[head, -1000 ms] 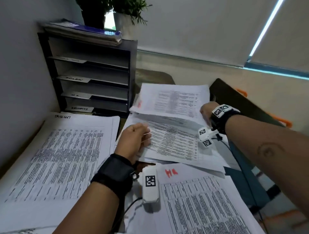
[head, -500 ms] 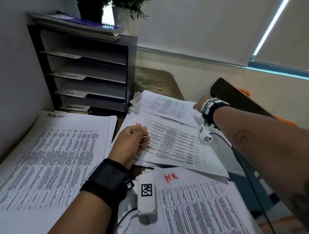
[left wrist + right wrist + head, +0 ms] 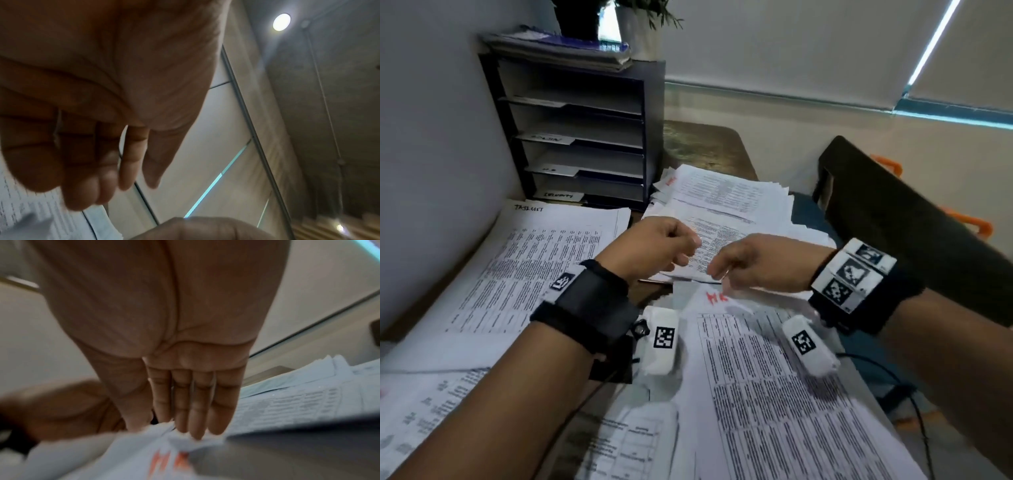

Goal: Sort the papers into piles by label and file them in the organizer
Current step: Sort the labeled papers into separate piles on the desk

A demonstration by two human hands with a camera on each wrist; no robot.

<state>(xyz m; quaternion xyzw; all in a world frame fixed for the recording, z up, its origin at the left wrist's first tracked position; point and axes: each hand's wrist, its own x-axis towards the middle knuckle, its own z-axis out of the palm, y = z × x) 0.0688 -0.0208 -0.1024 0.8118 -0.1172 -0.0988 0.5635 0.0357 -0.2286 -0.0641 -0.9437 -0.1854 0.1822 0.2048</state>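
Note:
The black organizer [image 3: 650, 137] stands at the back left with labelled shelves. A left pile [image 3: 517, 274] is headed in black ink. A loose middle pile [image 3: 739, 202] lies in front of the organizer. The near pile [image 3: 774, 394] carries a red label. My left hand [image 3: 654, 246] hovers over the middle pile's near edge, its fingers [image 3: 107, 186] loosely curled and holding nothing. My right hand [image 3: 722, 274] is beside it at the near pile's top edge. There its thumb and fingers [image 3: 195, 426] pinch the bunched edge of the red-labelled sheet [image 3: 164, 464].
Notebooks [image 3: 558, 48] and two plant pots [image 3: 640, 34] sit on top of the organizer. A wall [image 3: 431, 154] runs along the left. A black chair back [image 3: 911, 222] stands at the right of the table. More sheets [image 3: 626, 445] lie at the bottom edge.
My right hand has come back from the far right of the middle pile to the near pile's top edge. The sheet that it held up now lies flat. My left hand has lifted slightly.

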